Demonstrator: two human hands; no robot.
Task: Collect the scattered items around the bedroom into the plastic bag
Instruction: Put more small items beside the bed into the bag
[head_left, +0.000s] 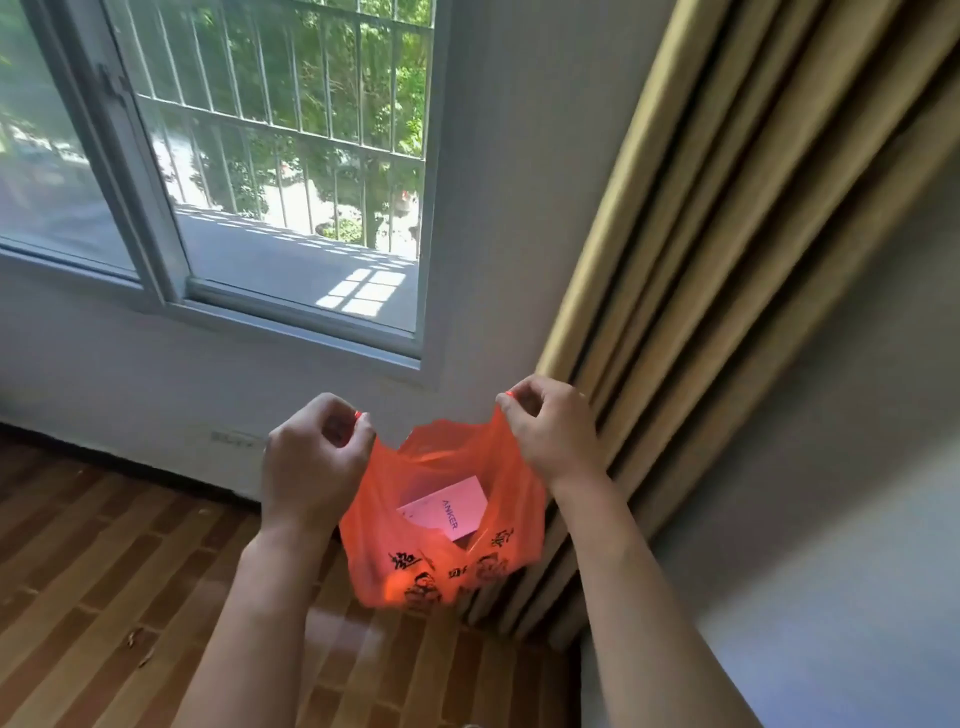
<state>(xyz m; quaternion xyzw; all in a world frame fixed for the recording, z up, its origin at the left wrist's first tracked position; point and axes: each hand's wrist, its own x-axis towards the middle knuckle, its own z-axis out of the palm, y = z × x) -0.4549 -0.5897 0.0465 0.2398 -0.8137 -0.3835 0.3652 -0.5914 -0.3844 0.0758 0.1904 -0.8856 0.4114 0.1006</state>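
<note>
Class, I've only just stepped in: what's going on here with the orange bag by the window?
A person is holding an orange plastic bag up in the air, in front of the window and beside the tan curtain. The left hand pinches one handle and the right hand pinches the other, pulling the mouth open. A white box printed with "ANKER" already lies inside. Below is the wooden floor.

Both bare forearms reach forward and up, wrists level; the left hand (317, 457) and the right hand (550, 431) are held apart, backs toward the camera; each grip is curled, thumb pinching against fingers.
</note>
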